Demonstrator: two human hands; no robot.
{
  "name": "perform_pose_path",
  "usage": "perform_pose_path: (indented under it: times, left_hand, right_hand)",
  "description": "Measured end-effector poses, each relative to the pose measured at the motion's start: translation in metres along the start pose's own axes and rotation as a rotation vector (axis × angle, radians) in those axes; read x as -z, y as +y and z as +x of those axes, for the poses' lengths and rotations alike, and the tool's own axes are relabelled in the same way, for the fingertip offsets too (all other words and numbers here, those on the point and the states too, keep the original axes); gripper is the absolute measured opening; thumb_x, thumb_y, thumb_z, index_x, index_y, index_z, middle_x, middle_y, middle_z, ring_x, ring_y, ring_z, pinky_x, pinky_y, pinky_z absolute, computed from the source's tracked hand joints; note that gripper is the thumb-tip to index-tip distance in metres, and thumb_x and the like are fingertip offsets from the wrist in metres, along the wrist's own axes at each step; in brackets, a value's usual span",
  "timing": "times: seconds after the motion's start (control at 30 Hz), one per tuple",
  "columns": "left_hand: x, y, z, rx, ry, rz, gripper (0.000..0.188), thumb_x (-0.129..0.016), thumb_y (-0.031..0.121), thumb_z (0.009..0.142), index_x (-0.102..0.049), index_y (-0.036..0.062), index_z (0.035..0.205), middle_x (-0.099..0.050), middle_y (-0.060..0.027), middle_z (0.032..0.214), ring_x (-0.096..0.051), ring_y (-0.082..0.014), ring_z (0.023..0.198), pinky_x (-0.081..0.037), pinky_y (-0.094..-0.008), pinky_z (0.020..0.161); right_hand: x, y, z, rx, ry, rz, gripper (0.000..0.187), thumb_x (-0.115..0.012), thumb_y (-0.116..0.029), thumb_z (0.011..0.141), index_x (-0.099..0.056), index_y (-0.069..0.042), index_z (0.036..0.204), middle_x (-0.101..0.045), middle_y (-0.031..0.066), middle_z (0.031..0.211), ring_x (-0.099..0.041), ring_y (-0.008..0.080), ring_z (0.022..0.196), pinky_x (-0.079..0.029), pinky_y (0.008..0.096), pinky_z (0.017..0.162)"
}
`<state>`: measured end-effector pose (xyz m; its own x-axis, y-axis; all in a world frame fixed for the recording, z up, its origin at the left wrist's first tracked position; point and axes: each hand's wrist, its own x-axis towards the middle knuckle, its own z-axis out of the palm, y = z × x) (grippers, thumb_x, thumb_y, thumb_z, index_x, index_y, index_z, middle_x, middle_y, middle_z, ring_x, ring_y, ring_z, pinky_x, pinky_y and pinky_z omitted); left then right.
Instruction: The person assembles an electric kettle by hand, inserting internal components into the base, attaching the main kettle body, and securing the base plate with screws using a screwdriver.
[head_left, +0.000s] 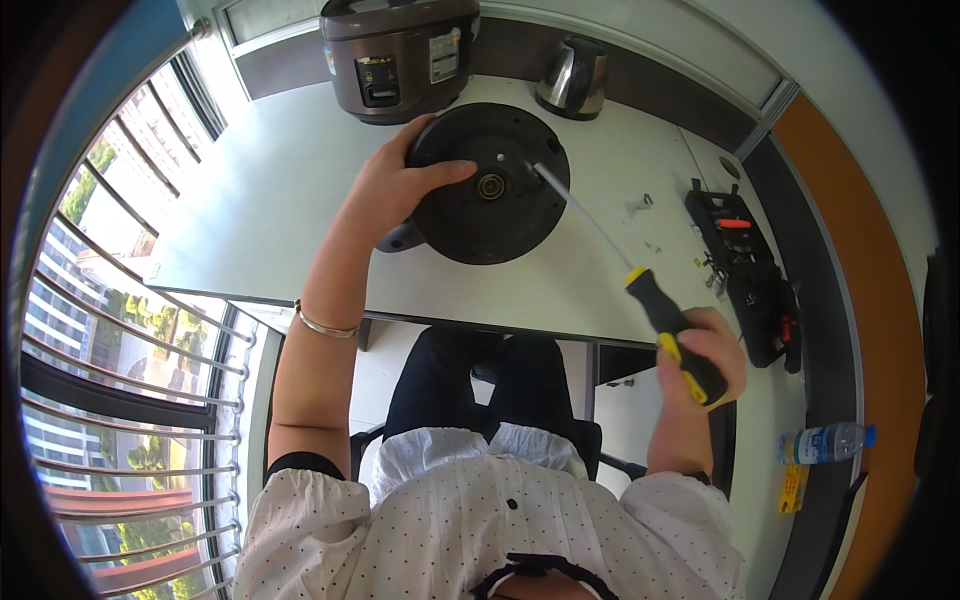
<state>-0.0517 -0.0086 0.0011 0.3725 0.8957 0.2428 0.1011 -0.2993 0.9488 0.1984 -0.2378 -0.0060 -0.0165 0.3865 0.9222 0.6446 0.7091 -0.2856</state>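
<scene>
An electric kettle (470, 225) is turned so its round black underside faces me, with a brass-coloured ring connector at the centre. Part of its dark handle juts out at the lower left. My left hand (400, 180) grips its left edge, thumb lying across the underside near the connector and fingers behind the rim. In my right hand (715, 355) is a screwdriver (655, 300) with a black and yellow handle, fingers wrapped round the handle's end. Its long thin shaft slants up to the left, and the tip meets the underside right of the connector.
Behind the kettle stand a brown rice cooker (400, 70) and a steel kettle (575, 80). Small metal parts (642, 205) lie on the white table (270, 200) to the right, beside an open black tool case (755, 290). A water bottle (825, 444) is at the far right.
</scene>
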Motion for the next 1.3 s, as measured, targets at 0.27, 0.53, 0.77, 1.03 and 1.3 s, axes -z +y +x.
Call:
perform_pose_path:
  times: [0.27, 0.53, 0.77, 1.03, 1.3]
  left_hand:
    - [0.000, -0.003, -0.001, -0.012, 0.015, 0.029, 0.084, -0.079, 0.033, 0.067, -0.045, 0.0006, 0.137, -0.062, -0.0172, 0.118, -0.060, -0.0260, 0.108, -0.046, -0.0330, 0.095]
    - [0.001, -0.003, -0.001, -0.014, 0.024, 0.066, 0.085, -0.079, 0.035, 0.067, -0.045, 0.0017, 0.137, -0.062, -0.0175, 0.119, -0.060, -0.0271, 0.110, -0.046, -0.0340, 0.096]
    - [0.001, -0.002, -0.002, -0.008, 0.033, 0.110, 0.085, -0.078, 0.037, 0.067, -0.045, 0.0033, 0.137, -0.062, -0.0167, 0.119, -0.060, -0.0275, 0.110, -0.046, -0.0342, 0.096]
    - [-0.001, 0.000, -0.003, -0.004, 0.044, 0.141, 0.085, -0.078, 0.037, 0.067, -0.045, 0.0039, 0.137, -0.063, -0.0166, 0.117, -0.060, -0.0277, 0.109, -0.046, -0.0343, 0.096]
    - [-0.001, -0.001, -0.003, -0.025, 0.041, 0.126, 0.085, -0.078, 0.038, 0.067, -0.045, 0.0029, 0.137, -0.063, -0.0171, 0.117, -0.061, -0.0279, 0.108, -0.046, -0.0337, 0.096]
  right_hand:
    - [-0.013, -0.005, 0.011, 0.054, -0.076, -0.023, 0.034, -0.075, -0.003, 0.056, -0.064, -0.005, 0.089, -0.060, 0.0135, 0.070, -0.055, 0.0206, 0.052, -0.040, 0.0241, 0.048]
    - [-0.018, -0.005, 0.014, 0.052, -0.108, -0.018, 0.034, -0.075, -0.003, 0.058, -0.063, -0.003, 0.090, -0.060, 0.0133, 0.069, -0.055, 0.0203, 0.052, -0.040, 0.0242, 0.047]
    - [-0.020, -0.004, 0.012, 0.033, -0.087, -0.009, 0.034, -0.074, 0.000, 0.057, -0.064, -0.003, 0.089, -0.059, 0.0130, 0.068, -0.055, 0.0202, 0.051, -0.040, 0.0240, 0.047]
    - [-0.021, -0.004, 0.014, 0.032, -0.108, -0.016, 0.035, -0.073, 0.001, 0.056, -0.063, -0.002, 0.089, -0.059, 0.0122, 0.067, -0.055, 0.0197, 0.050, -0.040, 0.0232, 0.047]
    - [-0.019, -0.007, 0.011, -0.041, -0.149, -0.007, 0.031, -0.072, -0.001, 0.059, -0.061, 0.000, 0.089, -0.060, 0.0180, 0.076, -0.059, 0.0211, 0.061, -0.043, 0.0234, 0.056]
